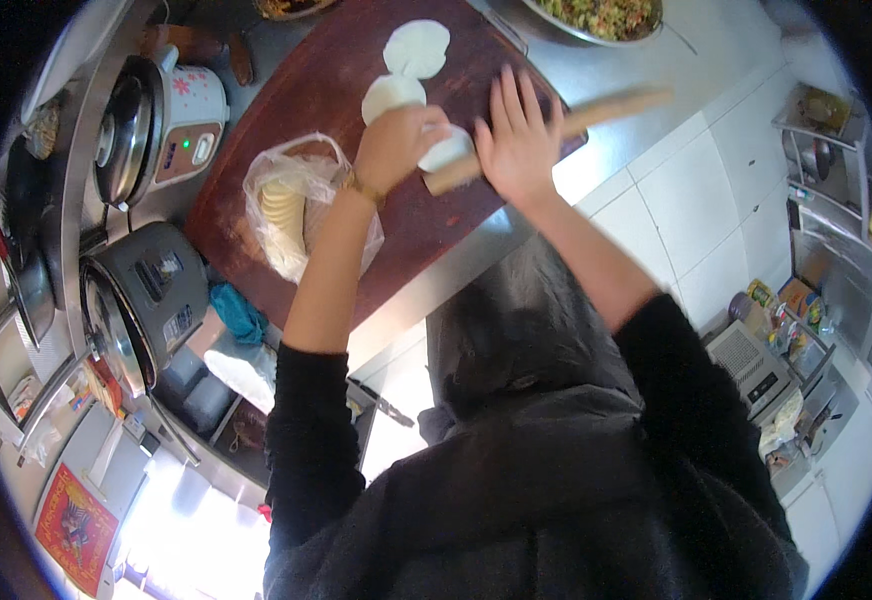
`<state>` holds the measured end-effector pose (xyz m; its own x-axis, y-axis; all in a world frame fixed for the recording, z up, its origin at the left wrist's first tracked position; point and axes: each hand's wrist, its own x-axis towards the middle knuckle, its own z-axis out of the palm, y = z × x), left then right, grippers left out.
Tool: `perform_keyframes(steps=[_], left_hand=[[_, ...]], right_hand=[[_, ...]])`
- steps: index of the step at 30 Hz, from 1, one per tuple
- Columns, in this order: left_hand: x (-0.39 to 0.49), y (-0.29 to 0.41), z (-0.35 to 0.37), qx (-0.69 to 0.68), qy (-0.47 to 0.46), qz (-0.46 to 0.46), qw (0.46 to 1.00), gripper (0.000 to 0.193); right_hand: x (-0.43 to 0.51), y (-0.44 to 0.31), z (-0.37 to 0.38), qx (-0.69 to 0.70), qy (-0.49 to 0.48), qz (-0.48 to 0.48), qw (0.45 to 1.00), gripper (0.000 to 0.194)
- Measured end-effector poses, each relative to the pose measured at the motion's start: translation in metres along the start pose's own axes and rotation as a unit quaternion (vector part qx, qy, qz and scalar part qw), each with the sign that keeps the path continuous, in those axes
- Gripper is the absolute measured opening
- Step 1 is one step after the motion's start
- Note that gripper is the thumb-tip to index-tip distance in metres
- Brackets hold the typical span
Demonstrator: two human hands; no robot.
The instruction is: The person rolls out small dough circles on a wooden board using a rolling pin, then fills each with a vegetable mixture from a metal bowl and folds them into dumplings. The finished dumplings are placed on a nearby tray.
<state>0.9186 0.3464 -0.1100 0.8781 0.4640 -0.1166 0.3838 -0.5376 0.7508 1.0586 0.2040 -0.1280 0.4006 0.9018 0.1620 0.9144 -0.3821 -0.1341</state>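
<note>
My left hand (400, 147) pinches the left edge of a round white dough wrapper (447, 150) on a dark red wooden board (376, 277). Flat on a wooden rolling pin (454, 175), my right hand (520, 135) has its fingers extended; the pin runs beneath the palm and its far end, blurred, sticks out past the board's right edge. Two more round wrappers, the nearer (392, 97) and the farther (417, 49), lie above my left hand and touch or overlap. Left of my left forearm, a clear plastic bag (263, 217) holds a stack of pale dough rounds (283, 214).
A metal bowl (593, 34) of chopped filling stands beyond the board. Along the left are a white rice cooker (192, 124), a dark grey cooker (162, 277) and a teal cloth (238, 313). The metal counter's edge (406, 292) runs before me.
</note>
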Motion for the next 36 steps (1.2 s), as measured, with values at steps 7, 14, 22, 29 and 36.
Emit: perform_keyframes(steps=[7, 14, 22, 29, 36], left_hand=[[-0.037, 0.026, 0.013, -0.211, 0.031, -0.095, 0.972, 0.016], [-0.030, 0.012, 0.034, -0.114, 0.083, -0.116, 0.983, 0.020], [-0.014, 0.005, 0.020, -0.006, 0.061, -0.098, 0.993, 0.017], [-0.016, 0.003, 0.018, -0.038, 0.070, -0.120, 0.990, 0.021], [-0.022, 0.003, 0.024, -0.063, 0.090, -0.132, 0.985, 0.021]], right_hand=[[-0.090, 0.042, -0.011, 0.084, -0.074, -0.043, 0.993, 0.051], [-0.044, 0.026, -0.033, 0.089, -0.101, -0.062, 0.989, 0.051], [0.032, -0.003, 0.032, 0.046, 0.014, -0.054, 0.997, 0.056], [0.012, -0.006, -0.020, 0.046, -0.055, -0.013, 0.997, 0.061], [0.014, -0.003, -0.007, 0.030, -0.009, -0.044, 0.999, 0.057]])
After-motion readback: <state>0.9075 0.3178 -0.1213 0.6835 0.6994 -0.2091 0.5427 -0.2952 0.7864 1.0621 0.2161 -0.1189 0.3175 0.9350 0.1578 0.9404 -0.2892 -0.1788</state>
